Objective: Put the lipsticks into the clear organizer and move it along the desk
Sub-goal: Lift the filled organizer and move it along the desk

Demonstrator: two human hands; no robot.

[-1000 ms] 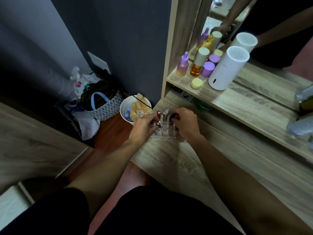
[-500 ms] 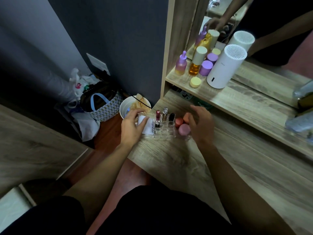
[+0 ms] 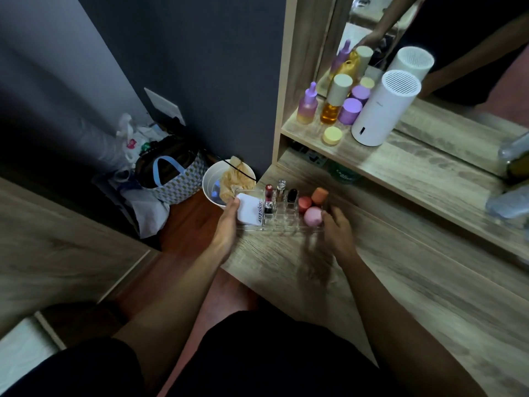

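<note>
Holding clear organizer (image 3: 282,212) at frame center, four lipsticks (image 3: 268,193) inside: left hand (image 3: 226,224) grip clasping its end, right hand (image 3: 336,229) now closing on the other.

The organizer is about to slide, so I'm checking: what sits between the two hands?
Head view: between left hand and right hand, the clear organizer holds a white compact, lipsticks and sponges.

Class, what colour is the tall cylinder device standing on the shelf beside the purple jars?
White: the tall cylinder, seen in the head view.
</note>
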